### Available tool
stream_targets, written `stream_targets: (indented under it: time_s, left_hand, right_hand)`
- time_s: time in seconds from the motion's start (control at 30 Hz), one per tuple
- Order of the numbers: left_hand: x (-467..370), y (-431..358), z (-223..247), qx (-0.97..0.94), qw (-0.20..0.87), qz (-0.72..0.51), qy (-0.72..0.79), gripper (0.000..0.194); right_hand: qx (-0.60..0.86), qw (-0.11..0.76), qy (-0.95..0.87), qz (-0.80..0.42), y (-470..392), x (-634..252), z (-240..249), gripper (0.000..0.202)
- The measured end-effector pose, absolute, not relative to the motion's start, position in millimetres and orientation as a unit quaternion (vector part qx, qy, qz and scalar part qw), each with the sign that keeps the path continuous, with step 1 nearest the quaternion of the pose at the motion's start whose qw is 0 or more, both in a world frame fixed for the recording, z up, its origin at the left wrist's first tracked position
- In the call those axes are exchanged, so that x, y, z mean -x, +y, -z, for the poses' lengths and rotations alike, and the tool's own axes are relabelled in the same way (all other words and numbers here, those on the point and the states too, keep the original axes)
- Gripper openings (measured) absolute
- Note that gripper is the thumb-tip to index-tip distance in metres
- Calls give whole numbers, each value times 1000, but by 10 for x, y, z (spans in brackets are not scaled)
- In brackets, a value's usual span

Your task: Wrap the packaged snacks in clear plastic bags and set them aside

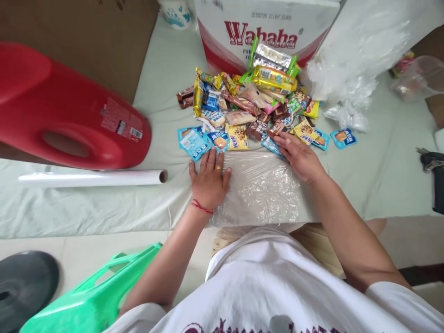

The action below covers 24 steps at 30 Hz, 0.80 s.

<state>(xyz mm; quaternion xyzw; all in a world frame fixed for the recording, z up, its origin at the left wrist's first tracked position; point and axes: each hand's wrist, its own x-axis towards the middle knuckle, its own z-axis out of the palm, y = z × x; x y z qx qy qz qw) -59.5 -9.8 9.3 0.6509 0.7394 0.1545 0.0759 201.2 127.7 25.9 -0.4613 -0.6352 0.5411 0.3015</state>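
A clear plastic sheet (262, 185) lies flat at the table's front edge, between my two hands. My left hand (209, 180) rests palm down with fingers spread, over the sheet's left edge, its fingertips by a blue snack packet (194, 143). At the sheet's upper right, my right hand (299, 155) has its fingers stretched out over the near edge of the snack pile, touching packets there. Whether anything is under its fingers is hidden. The heap of small wrapped snacks (243, 104) includes a yellow packet (237, 137) and a brown cocoa packet (257, 127).
Behind the pile stands a Wahaba-type printed carton (270, 23). A red jug (79, 115) and a white roll (93, 178) are at the left. Clear plastic bags (357, 55) and keys (430, 159) are at the right. A green stool (90, 291) stands below the table.
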Motion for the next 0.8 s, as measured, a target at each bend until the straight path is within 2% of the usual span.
stream_targets:
  time_s: [0.1, 0.2, 0.27, 0.33, 0.4, 0.5, 0.57, 0.7, 0.8]
  left_hand:
    - [622, -165, -95, -632, 43, -207, 745, 54]
    - [671, -241, -82, -653, 9, -244, 717, 39]
    - [697, -248, -65, -726, 39, -236, 645, 31]
    - [703, -204, -51, -793, 90, -209, 565, 33]
    - [683, -133, -48, -815, 122, -182, 536, 39]
    - [631, -49, -70, -803, 135, -148, 561, 46]
    - [601, -29, -92, -800, 136, -127, 570, 51]
    - [574, -31, -114, -802, 126, -107, 574, 54]
    - [572, -28, -104, -803, 121, -106, 574, 54]
  right_hand:
    - [464, 302, -592, -586, 1356, -2044, -352, 54]
    - [462, 318, -567, -603, 1374, -2111, -458, 44]
    - [463, 338, -577, -581, 1404, -2175, -513, 40]
    - [462, 343, -648, -500, 1481, -2232, -543, 37]
    - [429, 295, -773, -363, 1607, -2248, -543, 37]
    - [315, 140, -923, -170, 1821, -2160, -513, 48]
    - [267, 58, -957, -95, 1934, -2061, -502, 54]
    - [248, -3, -968, -27, 2052, -1975, -549, 54]
    - [246, 14, -968, -55, 2104, -2066, -637, 53]
